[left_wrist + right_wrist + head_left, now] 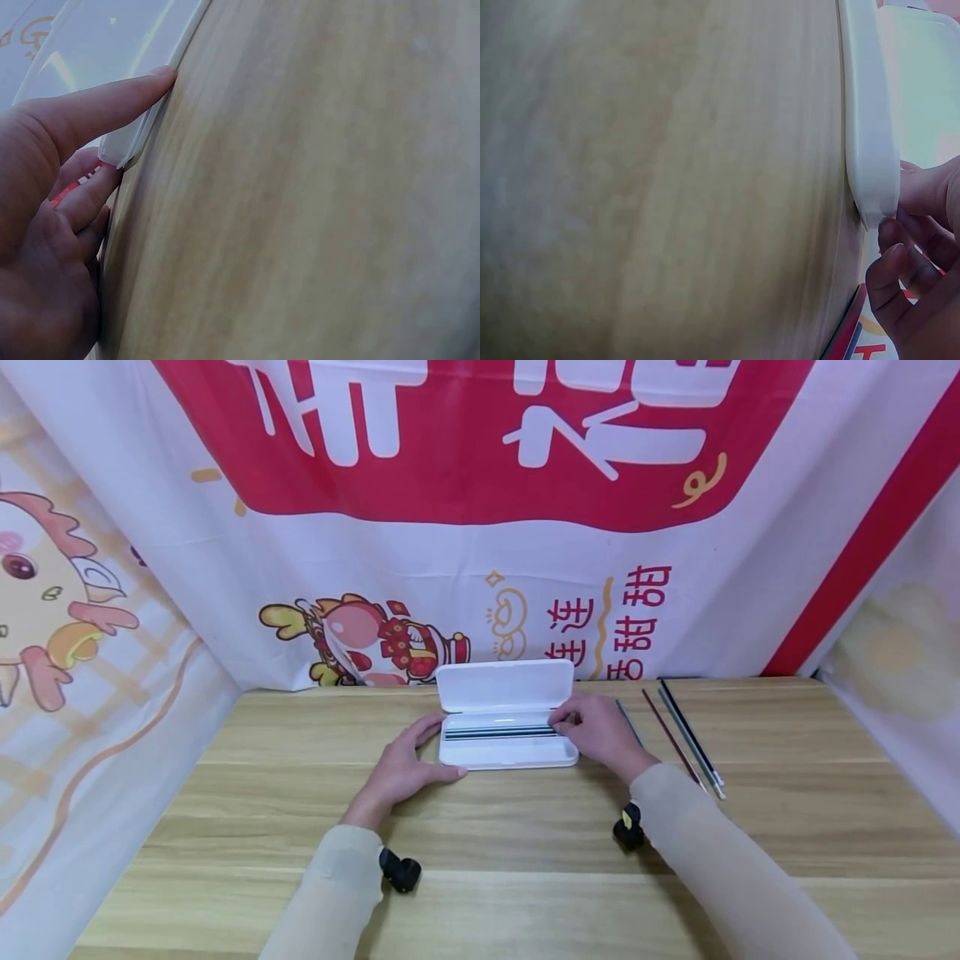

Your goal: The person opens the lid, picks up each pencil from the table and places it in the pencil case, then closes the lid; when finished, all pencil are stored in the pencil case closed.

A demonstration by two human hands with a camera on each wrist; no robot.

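Note:
A white pencil case (517, 757) lies on the wooden table with its lid (506, 685) raised at the back. Dark pencils (495, 732) run lengthwise inside it. My left hand (397, 770) holds the case at its left end, the thumb along the front edge and the other fingers at the side. In the left wrist view, that thumb presses on the rim of the case (161, 94). At the case's right end, my right hand (600, 731) pinches the end of a pencil. The right wrist view hides the pencil behind the case wall (870, 112).
Right of the case lie a reddish pencil (667, 731), a green one (690, 743) and a black one (690, 731), with another green one (628, 720) partly behind my right hand. A printed cloth (465, 543) hangs along the table's back edge.

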